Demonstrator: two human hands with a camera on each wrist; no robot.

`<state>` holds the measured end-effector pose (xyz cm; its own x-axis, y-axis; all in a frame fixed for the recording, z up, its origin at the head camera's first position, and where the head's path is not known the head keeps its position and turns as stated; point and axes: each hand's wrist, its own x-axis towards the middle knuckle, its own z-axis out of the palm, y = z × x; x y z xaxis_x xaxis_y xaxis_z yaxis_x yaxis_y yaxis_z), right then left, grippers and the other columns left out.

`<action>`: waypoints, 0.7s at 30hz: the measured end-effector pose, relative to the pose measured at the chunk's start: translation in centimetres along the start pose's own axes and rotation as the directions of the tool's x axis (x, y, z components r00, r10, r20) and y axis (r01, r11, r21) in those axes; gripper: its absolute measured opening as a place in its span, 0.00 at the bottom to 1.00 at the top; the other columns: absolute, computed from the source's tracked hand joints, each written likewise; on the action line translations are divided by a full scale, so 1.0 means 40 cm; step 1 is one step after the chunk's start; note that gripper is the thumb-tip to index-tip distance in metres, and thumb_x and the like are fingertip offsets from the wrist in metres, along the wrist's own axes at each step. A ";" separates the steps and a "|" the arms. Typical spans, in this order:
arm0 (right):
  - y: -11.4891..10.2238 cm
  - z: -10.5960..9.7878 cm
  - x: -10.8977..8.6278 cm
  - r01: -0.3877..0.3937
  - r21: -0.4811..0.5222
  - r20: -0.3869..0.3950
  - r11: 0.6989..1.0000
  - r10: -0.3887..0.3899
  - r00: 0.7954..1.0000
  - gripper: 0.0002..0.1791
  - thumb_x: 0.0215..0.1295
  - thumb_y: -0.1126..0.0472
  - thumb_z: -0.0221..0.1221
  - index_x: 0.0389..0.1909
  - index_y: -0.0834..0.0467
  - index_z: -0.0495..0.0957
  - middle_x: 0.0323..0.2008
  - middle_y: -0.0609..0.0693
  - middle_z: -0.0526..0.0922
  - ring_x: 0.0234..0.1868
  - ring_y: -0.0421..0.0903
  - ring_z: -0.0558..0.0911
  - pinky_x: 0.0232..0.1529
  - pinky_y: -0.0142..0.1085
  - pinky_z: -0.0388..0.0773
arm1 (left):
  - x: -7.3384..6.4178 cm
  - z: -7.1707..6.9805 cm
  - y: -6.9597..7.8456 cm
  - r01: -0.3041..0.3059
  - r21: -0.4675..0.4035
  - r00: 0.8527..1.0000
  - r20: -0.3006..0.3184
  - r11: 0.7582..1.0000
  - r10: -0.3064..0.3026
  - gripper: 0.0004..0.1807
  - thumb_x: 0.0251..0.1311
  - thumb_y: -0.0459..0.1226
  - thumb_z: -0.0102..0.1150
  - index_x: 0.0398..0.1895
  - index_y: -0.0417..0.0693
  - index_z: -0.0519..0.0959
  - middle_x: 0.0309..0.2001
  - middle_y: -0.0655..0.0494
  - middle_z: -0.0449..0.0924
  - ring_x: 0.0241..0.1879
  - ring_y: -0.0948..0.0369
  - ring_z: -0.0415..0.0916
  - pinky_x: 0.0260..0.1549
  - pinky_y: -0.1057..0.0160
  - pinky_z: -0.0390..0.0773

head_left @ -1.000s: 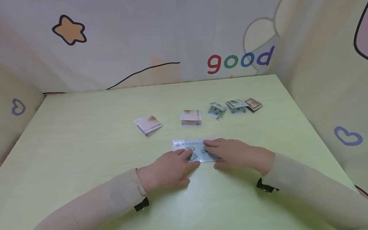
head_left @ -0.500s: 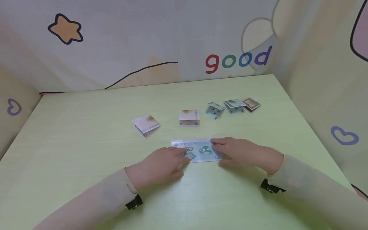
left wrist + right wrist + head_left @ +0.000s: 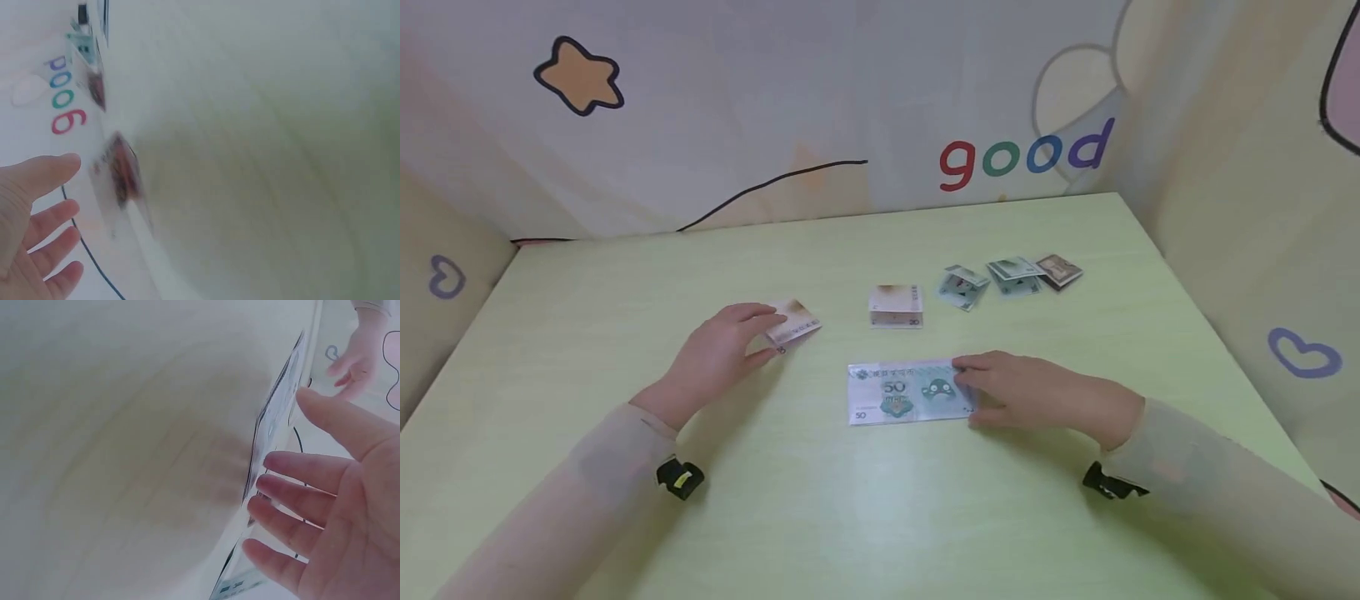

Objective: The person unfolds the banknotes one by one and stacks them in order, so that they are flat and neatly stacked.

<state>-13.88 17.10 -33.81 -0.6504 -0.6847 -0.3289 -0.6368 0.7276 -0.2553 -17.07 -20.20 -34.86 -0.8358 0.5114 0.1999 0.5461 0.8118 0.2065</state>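
Note:
A play banknote marked 50 lies flat and unfolded before me on the pale green table. My right hand is at its right end, fingers loosely extended over that edge. In the right wrist view the fingers are spread beside the note. My left hand reaches over a folded pinkish banknote at the left, partly covering it. The left wrist view has the left fingers apart and the thumb short of the folded note.
Behind the 50 note sits another folded pinkish banknote marked 20. Farther right, two folded green notes and a folded brown note stand in a row. Printed cloth walls enclose the table's back and sides.
My left hand has left the 50 note and moved left and forward to the folded pinkish note. The right hand slid slightly right, then stayed at the note's right end.

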 end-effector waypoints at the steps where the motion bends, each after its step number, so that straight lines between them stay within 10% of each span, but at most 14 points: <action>1: 0.002 0.000 0.000 -0.003 0.003 -0.008 1.000 0.003 1.000 0.32 0.62 0.50 0.59 0.63 0.63 0.67 0.67 0.58 0.61 0.66 0.57 0.61 0.62 0.50 0.62 | 0.001 0.000 -0.012 0.016 -0.009 1.000 0.009 1.000 -0.016 0.25 0.49 0.33 0.69 0.53 0.40 0.77 0.53 0.42 0.74 0.54 0.46 0.70 0.48 0.48 0.73; 21: 0.020 -0.015 -0.009 0.004 0.059 -0.074 0.998 0.001 0.997 0.32 0.64 0.50 0.58 0.65 0.61 0.65 0.67 0.56 0.62 0.66 0.57 0.61 0.61 0.51 0.62 | 0.051 0.013 -0.117 0.110 -0.276 0.987 0.144 0.955 -0.072 0.16 0.52 0.27 0.65 0.46 0.38 0.82 0.55 0.41 0.74 0.57 0.43 0.67 0.55 0.45 0.66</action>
<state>-14.40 17.89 -33.34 -0.6796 -0.6855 -0.2614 -0.6136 0.7264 -0.3096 -21.37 -22.80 -35.92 -0.8725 0.4865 0.0449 0.4450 0.7535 0.4840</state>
